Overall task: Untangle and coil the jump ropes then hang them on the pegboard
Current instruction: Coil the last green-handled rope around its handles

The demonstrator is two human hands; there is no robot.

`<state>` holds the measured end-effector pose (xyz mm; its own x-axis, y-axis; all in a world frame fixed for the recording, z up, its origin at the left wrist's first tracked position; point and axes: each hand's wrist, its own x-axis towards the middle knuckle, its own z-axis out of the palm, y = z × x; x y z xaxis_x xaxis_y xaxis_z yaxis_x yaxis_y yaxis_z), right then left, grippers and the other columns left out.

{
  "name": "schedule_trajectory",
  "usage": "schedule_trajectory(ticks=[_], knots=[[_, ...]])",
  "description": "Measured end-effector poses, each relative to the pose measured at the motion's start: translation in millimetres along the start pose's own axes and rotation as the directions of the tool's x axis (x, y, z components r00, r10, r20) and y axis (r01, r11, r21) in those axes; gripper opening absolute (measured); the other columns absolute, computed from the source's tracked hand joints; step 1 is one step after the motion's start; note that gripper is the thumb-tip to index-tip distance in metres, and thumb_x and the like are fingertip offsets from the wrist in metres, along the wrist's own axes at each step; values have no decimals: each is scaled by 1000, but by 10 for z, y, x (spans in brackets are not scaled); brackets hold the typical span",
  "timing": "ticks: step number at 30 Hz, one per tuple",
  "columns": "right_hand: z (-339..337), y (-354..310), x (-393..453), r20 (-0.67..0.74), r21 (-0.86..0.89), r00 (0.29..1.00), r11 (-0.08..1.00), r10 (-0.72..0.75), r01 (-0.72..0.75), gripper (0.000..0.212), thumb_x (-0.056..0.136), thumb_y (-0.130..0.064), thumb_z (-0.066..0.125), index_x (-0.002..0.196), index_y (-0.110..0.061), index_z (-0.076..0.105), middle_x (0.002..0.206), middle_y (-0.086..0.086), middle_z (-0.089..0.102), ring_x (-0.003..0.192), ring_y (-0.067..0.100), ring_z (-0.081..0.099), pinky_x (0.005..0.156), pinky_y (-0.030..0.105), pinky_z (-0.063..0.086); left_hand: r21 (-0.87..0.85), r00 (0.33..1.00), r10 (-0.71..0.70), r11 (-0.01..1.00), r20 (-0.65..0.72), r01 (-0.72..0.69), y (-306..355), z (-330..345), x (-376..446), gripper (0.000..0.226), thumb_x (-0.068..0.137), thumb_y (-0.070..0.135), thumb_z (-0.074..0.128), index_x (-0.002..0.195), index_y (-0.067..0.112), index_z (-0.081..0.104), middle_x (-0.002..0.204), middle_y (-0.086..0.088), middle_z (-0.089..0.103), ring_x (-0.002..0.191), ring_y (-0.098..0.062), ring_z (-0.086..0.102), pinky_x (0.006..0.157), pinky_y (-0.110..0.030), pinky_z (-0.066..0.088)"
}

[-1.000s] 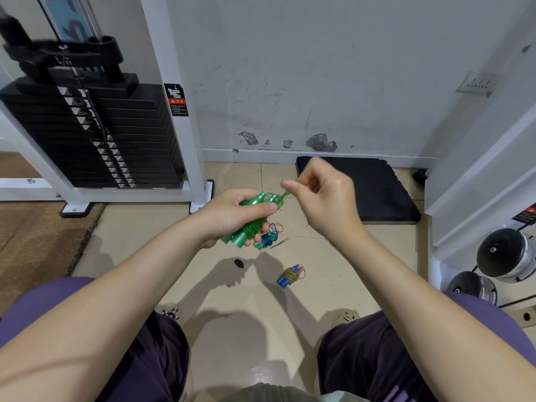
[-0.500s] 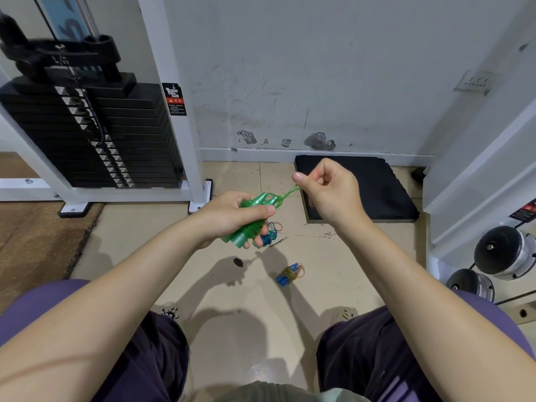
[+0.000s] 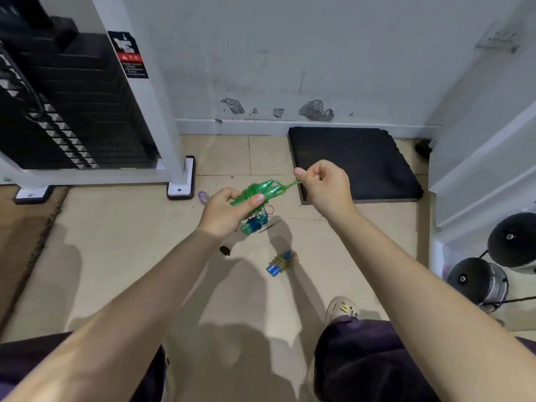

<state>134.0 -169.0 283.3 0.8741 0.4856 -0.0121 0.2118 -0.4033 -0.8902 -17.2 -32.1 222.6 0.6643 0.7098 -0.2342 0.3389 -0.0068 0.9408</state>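
From the head camera, the person's left hand [image 3: 229, 211] sits near the middle of the view, fingers and thumb curled round a bundled green jump rope [image 3: 261, 191], gripping its coiled cord and translucent green handles together. The bundle juts out of the fist toward two o'clock. At about one o'clock from it, the right hand [image 3: 326, 185] is closed in a loose fist, thumb and forefinger pinching a single green strand [image 3: 290, 185] that runs taut from the bundle to the fingertips.

On the beige tiled floor [image 3: 121, 256] just beneath the left hand, toward five o'clock, lies a teal-and-blue jump rope bundle [image 3: 255, 223] with an orange rubber band [image 3: 270, 209] touching or just beside it; which, I cannot tell. Further toward six o'clock lies a second bundle, a blue-handled rope [image 3: 281, 262] wrapped in yellowish cord. A small black object [image 3: 224, 250] lies at about seven o'clock from the left hand, too small to identify. A purple-and-white loop [image 3: 203, 196] lies on the floor at nine o'clock from the left hand, near the white machine foot [image 3: 181, 188].

A black mat [image 3: 362, 161] lies against the wall behind the right hand. A weight stack [image 3: 72, 111] fills the upper left, and dumbbells [image 3: 493, 271] sit at the right edge.
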Motion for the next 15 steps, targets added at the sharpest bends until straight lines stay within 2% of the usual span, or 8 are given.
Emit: schedule_trajectory(ticks=[3, 6, 8, 9, 11, 12, 13, 15], knots=[[286, 751, 134, 17, 13, 984, 984, 177, -177, 31, 90, -27, 70, 75, -6, 52, 71, 21, 58, 67, 25, 53, 70, 42, 50, 56, 989, -124, 991, 79, 119, -672, 288, 228, 37, 73, 51, 83, 81, 20, 64, 58, 10, 63, 45, -6, 55, 43, -19, 41], [601, 1541, 173, 27, 29, 925, 925, 379, -379, 34, 91, -24, 69, 69, -11, 47, 74, 15, 56, 72, 27, 57, 78, 48, 52, 187, 965, -232, 960, 125, 207, -1319, 563, 440, 42, 70, 56, 82, 78, 18, 67, 59, 11, 64, 52, -3, 58, 51, -18, 41], [781, 2011, 174, 34, 57, 872, 871, 488, -489, 36, 91, -21, 70, 67, -13, 44, 73, 11, 56, 70, 25, 58, 73, 43, 53, 280, 955, -282, 928, 96, 246, -1687, 713, 579, 51, 66, 61, 82, 74, 13, 67, 61, 8, 59, 56, -9, 55, 55, -24, 41], [859, 2212, 173, 36, 85, 856, 851, 516, -517, 36, 90, -19, 70, 66, -14, 44, 71, 7, 57, 65, 21, 58, 66, 36, 52, 336, 950, -296, 908, 98, 249, -1843, 773, 644, 54, 65, 64, 81, 75, 13, 68, 63, 6, 60, 58, -9, 55, 57, -24, 42], [979, 2533, 189, 29, 133, 837, 828, 547, -545, 39, 90, -9, 69, 62, -15, 42, 70, 3, 60, 60, 10, 62, 54, 22, 48, 405, 931, -335, 879, 148, 252, -2115, 860, 765, 52, 66, 68, 77, 80, 19, 69, 74, 8, 67, 70, -9, 63, 62, -23, 46], [1022, 2659, 197, 33, 145, 829, 818, 559, -557, 42, 89, -5, 69, 59, -16, 40, 71, 5, 60, 67, 14, 68, 55, 22, 50, 419, 918, -352, 872, 182, 251, -2223, 893, 812, 49, 68, 68, 76, 85, 22, 68, 81, 10, 67, 78, -10, 64, 65, -24, 46], [1062, 2777, 205, 49, 158, 820, 806, 570, -570, 45, 88, -2, 69, 57, -17, 39, 73, 9, 60, 81, 26, 73, 64, 30, 55, 436, 905, -363, 867, 220, 242, -2312, 923, 847, 47, 70, 67, 75, 93, 27, 66, 88, 14, 65, 84, -10, 63, 66, -23, 45], [1139, 2959, 198, 104, 178, 802, 782, 588, -597, 42, 86, -5, 72, 59, -16, 42, 80, 17, 58, 102, 47, 65, 83, 52, 55, 457, 878, -370, 865, 302, 207, -2438, 987, 890, 44, 74, 63, 75, 109, 39, 63, 98, 23, 60, 93, -5, 59, 74, -21, 41]])
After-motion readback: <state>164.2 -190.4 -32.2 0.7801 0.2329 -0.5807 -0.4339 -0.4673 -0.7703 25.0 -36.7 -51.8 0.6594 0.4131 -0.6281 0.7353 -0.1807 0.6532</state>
